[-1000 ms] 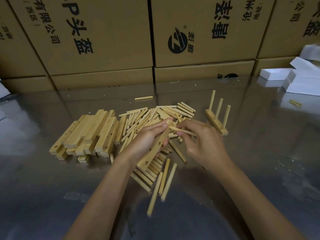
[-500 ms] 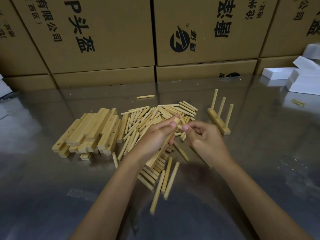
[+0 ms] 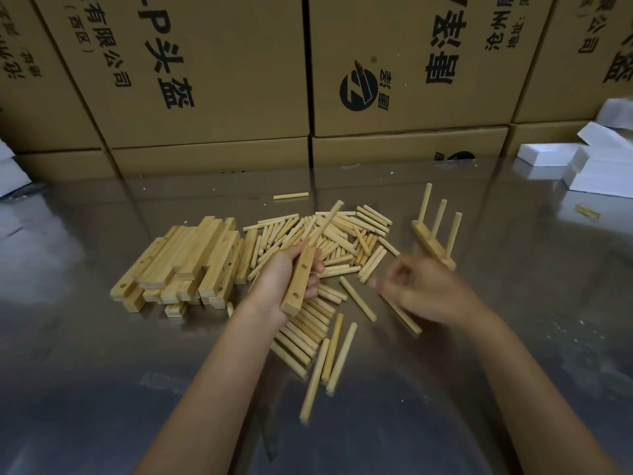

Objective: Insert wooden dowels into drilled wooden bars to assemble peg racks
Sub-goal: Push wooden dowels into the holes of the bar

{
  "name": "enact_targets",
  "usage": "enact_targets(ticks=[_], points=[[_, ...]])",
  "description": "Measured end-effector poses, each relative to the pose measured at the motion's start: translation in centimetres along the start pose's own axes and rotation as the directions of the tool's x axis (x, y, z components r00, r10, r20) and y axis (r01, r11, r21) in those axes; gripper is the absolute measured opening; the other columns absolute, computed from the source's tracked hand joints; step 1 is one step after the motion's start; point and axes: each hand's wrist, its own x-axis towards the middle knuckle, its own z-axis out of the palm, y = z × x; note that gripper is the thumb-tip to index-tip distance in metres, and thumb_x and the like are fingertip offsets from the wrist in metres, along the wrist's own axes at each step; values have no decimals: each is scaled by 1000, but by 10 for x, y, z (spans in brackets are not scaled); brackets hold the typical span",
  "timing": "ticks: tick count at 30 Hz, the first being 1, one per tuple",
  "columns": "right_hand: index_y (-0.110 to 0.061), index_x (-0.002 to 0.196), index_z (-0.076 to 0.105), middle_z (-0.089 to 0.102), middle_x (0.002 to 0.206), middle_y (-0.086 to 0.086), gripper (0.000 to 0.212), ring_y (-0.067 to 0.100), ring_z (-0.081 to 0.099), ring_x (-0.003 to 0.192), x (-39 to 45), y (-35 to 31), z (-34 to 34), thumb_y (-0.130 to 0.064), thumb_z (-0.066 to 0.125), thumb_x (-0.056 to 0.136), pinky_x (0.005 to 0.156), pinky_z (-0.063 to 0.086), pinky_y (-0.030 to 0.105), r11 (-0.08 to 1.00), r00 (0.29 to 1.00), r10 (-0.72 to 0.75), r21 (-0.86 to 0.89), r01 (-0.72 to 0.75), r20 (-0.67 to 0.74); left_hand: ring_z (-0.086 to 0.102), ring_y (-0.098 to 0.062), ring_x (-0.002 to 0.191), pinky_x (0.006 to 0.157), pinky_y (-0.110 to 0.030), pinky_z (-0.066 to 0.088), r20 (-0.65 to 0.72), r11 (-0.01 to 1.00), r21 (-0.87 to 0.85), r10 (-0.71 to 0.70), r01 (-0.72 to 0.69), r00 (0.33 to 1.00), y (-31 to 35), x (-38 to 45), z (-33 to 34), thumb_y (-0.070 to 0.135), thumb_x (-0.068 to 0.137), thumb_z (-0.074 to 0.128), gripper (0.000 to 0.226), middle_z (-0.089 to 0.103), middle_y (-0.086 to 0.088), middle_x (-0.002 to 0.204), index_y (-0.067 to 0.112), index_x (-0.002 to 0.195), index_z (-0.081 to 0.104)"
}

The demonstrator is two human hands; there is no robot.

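Drilled bar point(image 3: 298, 281) gripped in left hand point(image 3: 281, 286), one dowel point(image 3: 325, 222) standing in top hole; right hand point(image 3: 428, 289) blurred, fingers loosely curled, holding nothing visible.

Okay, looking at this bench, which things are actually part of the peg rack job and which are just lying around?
Part of the job:
- drilled bar with one dowel in it, held by the left hand
- right hand, blurred, over the table
- loose dowels
- stack of bars
- finished rack, three pegs upright

Just lying about:
- cardboard boxes
- white foam blocks
- metal table
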Motion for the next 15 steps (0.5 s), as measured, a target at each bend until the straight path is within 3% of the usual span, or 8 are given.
enact_targets(ticks=[2, 4, 6, 8, 9, 12, 15], points=[[-23, 77, 61, 61, 72, -9, 22, 13, 59, 76, 3, 7, 3, -41, 71, 85, 66, 47, 32, 982, 998, 57, -179, -52, 24, 43, -10, 44, 34, -18, 35, -9, 999, -44, -21, 21, 1000, 2, 0, -2, 32, 106, 39, 37, 55, -4, 64, 1, 111, 60], [-22, 78, 62, 63, 71, -8, 11, 13, 60, 75, 3, 5, 7, -26, 65, 88, 73, 53, 37, 984, 999, 43, -170, -43, -8, 42, -10, 44, 34, -18, 34, -15, 998, -61, -32, 31, 999, 3, 0, -4, 33, 105, 41, 36, 53, -3, 63, 4, 110, 60], [-25, 85, 60, 63, 73, -8, 9, 7, 59, 71, 1, -4, 14, -22, 58, 93, 68, 53, 33, 989, 992, -84, -127, 72, -92, 42, -10, 45, 35, -18, 34, -31, 999, -34, -27, 26, 999, 3, 0, -5, 35, 104, 44, 37, 51, -1, 63, 5, 115, 62], [-30, 93, 56, 61, 73, -10, 7, 2, 57, 64, -6, -18, 23, -25, 55, 97, 54, 44, 19, 964, 946, -267, -33, 266, -185, 42, -10, 46, 36, -19, 34, -38, 1000, -3, -16, 16, 999, 2, -1, -3, 35, 104, 44, 40, 51, -1, 63, 4, 121, 62], [-31, 96, 56, 60, 75, -12, 5, 0, 57, 66, -10, -25, 29, -27, 56, 98, 53, 43, 17, 936, 914, -342, 1, 351, -219, 42, -10, 47, 36, -19, 34, -30, 1000, 12, -12, 12, 999, 0, -1, -1, 36, 105, 43, 40, 51, -1, 63, 4, 121, 62], [-33, 102, 58, 61, 93, -21, 9, 1, 60, 83, -20, -39, 40, -26, 59, 96, 66, 54, 28, 868, 828, -484, -38, 495, -282, 43, -10, 47, 35, -19, 35, -2, 997, 75, -2, 2, 1000, -5, -4, 10, 37, 105, 44, 37, 54, -1, 63, 8, 107, 67], [-30, 108, 62, 61, 103, -19, 18, 4, 60, 92, -21, -41, 41, -20, 61, 93, 71, 55, 35, 852, 811, -508, -32, 523, -291, 45, -10, 46, 35, -18, 36, 28, 995, 98, -18, 15, 999, -11, -7, 17, 39, 105, 43, 38, 56, -1, 62, 12, 92, 67]])
